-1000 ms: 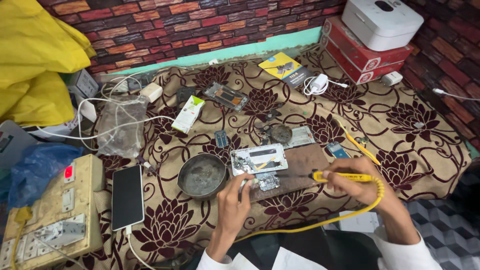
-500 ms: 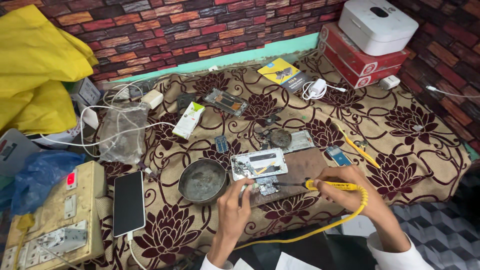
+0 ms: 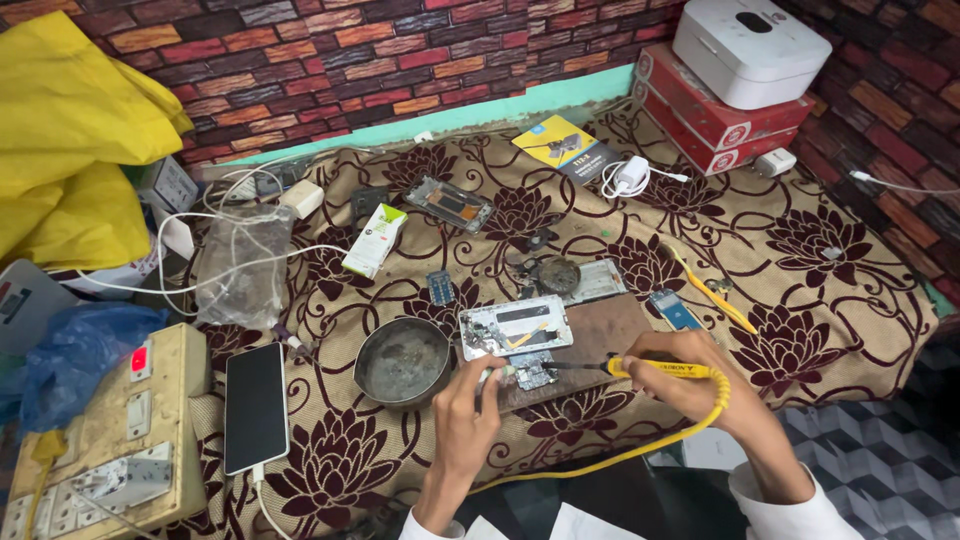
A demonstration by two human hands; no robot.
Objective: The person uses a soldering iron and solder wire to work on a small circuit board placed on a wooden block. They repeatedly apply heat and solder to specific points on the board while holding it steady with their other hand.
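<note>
On the flowered cloth in front of you, your right hand is closed around a yellow soldering iron, its dark tip pointing left at a small circuit board on the brown mat. Your left hand pinches the near edge of that board, fingers drawn together. An opened phone frame lies just above the board, a round metal bowl sits to its left, and a dark-screened phone rests farther left.

Metal bowl just left of hands, opened phone ahead, bare cloth right.
</note>
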